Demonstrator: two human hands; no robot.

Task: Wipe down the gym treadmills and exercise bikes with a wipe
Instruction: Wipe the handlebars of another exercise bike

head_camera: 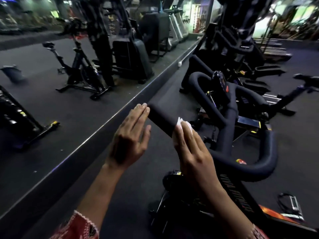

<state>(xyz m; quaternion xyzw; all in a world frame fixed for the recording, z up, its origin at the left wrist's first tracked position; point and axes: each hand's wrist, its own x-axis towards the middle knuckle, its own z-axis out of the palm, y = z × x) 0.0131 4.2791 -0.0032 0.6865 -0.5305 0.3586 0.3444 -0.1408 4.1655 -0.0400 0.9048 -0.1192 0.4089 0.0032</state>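
Wipe (180, 124) mostly hidden, under right hand (192, 152)

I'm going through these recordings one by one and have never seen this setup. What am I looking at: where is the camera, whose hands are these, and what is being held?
There is one picture, taken by a wide-angle camera worn on a person's head and looking forward and down, which is why the edges bend. There is no robot; both hands are the person's own. The left hand lies flat, fingers straight, against the end of the black padded handlebar of an exercise bike. The right hand presses a white wipe onto that same bar. On the left is what looks like a mirror, showing more bikes.
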